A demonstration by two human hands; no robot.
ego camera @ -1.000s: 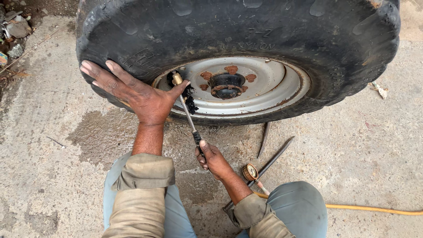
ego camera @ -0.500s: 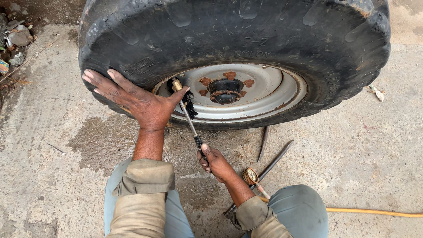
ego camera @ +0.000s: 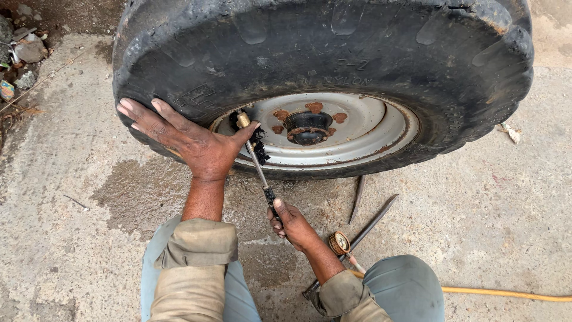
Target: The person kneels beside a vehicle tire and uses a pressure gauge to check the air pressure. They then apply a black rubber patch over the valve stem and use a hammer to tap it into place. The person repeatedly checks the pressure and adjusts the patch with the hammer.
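A large worn black tyre (ego camera: 333, 53) on a silver rim (ego camera: 381, 131) with a rusty hub (ego camera: 308, 126) lies flat on the concrete. My left hand (ego camera: 185, 140) rests spread on the tyre's sidewall, thumb against the brass valve (ego camera: 242, 120). My right hand (ego camera: 292, 223) grips the thin metal stem of an air inflator tool (ego camera: 259, 170) that runs up to the valve. A round pressure gauge (ego camera: 339, 242) sits beside my right wrist. My knees in grey trousers are at the bottom.
Two metal tyre levers (ego camera: 372, 220) lie on the concrete (ego camera: 476, 226) below the tyre. A yellow hose (ego camera: 506, 293) runs off to the right edge. Stones and rubbish (ego camera: 24, 53) lie at the top left. A damp patch darkens the ground by my left arm.
Both hands stay in place on the tyre and the tool stem. The view has shifted slightly; nothing else has visibly moved.
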